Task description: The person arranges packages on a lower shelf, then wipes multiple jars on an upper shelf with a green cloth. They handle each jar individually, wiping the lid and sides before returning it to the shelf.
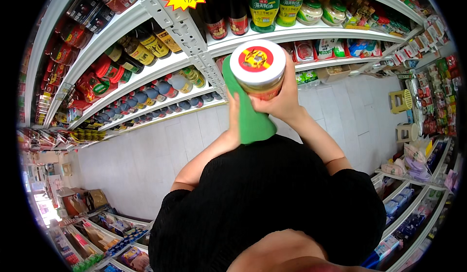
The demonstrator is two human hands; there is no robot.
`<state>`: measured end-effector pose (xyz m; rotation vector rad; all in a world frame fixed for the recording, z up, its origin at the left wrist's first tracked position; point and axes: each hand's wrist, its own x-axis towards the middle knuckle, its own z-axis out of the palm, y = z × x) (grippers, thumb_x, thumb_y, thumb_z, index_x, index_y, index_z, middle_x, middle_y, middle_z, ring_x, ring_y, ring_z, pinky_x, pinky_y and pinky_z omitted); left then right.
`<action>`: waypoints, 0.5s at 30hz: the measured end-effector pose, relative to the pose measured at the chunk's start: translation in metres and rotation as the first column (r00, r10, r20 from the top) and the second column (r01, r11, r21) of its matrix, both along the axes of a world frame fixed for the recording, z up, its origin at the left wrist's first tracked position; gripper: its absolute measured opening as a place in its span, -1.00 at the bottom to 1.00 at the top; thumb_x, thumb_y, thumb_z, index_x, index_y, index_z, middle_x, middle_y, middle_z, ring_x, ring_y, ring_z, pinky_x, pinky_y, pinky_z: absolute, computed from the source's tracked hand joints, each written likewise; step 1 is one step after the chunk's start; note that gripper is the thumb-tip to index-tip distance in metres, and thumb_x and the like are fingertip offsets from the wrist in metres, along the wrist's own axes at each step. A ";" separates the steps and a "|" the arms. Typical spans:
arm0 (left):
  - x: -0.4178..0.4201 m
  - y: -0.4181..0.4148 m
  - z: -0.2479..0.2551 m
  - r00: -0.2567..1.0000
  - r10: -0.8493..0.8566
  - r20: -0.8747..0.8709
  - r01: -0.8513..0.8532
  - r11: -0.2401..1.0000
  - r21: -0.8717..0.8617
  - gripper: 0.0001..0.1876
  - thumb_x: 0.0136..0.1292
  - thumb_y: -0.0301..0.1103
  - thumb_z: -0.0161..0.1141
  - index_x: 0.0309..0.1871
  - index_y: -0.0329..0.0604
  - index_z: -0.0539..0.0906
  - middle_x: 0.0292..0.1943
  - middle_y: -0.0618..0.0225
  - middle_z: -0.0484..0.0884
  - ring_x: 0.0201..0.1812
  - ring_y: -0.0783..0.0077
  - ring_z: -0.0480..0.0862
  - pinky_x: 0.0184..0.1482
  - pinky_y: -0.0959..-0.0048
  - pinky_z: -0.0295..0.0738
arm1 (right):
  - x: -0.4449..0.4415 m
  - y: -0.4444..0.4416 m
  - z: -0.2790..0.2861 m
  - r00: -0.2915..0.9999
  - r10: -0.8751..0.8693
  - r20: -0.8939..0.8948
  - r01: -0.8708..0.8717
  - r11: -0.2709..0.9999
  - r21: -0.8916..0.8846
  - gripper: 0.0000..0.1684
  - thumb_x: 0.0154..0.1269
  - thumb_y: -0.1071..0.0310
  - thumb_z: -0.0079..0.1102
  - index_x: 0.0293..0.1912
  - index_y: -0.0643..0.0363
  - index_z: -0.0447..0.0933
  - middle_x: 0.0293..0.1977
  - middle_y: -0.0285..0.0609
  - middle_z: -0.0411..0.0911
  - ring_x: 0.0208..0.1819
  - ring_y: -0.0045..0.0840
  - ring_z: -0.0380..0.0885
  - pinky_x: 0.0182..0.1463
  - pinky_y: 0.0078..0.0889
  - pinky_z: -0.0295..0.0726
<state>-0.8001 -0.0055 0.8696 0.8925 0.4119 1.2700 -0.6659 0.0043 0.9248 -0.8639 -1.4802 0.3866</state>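
Observation:
Up in front of my chest is a glass jar (265, 88) with a white lid (239, 71) that bears a red and yellow round print. My right hand (284, 100) grips the jar from the right, its fingers wrapped around the side. A green cloth (253, 124) hangs along the left side of the jar and drapes down below it. My left hand (233, 117) holds this cloth against the jar; most of its fingers are hidden behind the cloth.
White metal shelves (313, 31) ahead carry sauce bottles (264, 9) and lidded jars (310, 11). More bottles (146, 45) line the left shelves, beside a perforated upright (175, 27). Plastic stools (401, 100) stand on the floor (335, 104) at right. Stocked shelves (412, 206) lie behind me.

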 end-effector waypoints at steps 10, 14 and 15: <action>0.000 0.020 0.051 0.977 -0.153 0.148 0.209 0.814 -0.542 -0.42 0.45 0.06 -0.30 0.28 -0.24 0.26 0.18 0.20 0.40 0.16 0.35 0.45 0.19 0.35 0.38 | 0.001 0.001 0.017 0.986 0.166 -0.029 -0.167 0.984 -0.067 0.20 -0.27 0.28 0.49 0.30 0.35 -0.05 0.14 -0.01 0.24 0.21 -0.36 0.28 0.28 -0.30 0.26; -0.007 0.016 0.029 0.968 -0.217 0.127 0.251 0.855 -0.455 -0.43 0.45 0.05 -0.29 0.28 -0.24 0.27 0.17 0.20 0.41 0.15 0.36 0.45 0.18 0.36 0.39 | -0.001 0.057 0.070 0.995 0.022 -0.093 -0.014 0.997 0.079 0.18 -0.24 0.29 0.52 0.29 0.31 -0.05 0.12 0.01 0.25 0.18 -0.34 0.31 0.23 -0.30 0.33; -0.013 0.015 0.026 0.968 -0.224 0.116 0.252 0.857 -0.450 -0.43 0.46 0.05 -0.29 0.28 -0.24 0.27 0.17 0.21 0.41 0.15 0.36 0.45 0.18 0.36 0.39 | 0.001 0.076 0.084 0.991 -0.014 -0.135 0.029 0.994 0.108 0.16 -0.22 0.28 0.52 0.28 0.30 -0.04 0.11 0.01 0.25 0.16 -0.33 0.32 0.22 -0.29 0.34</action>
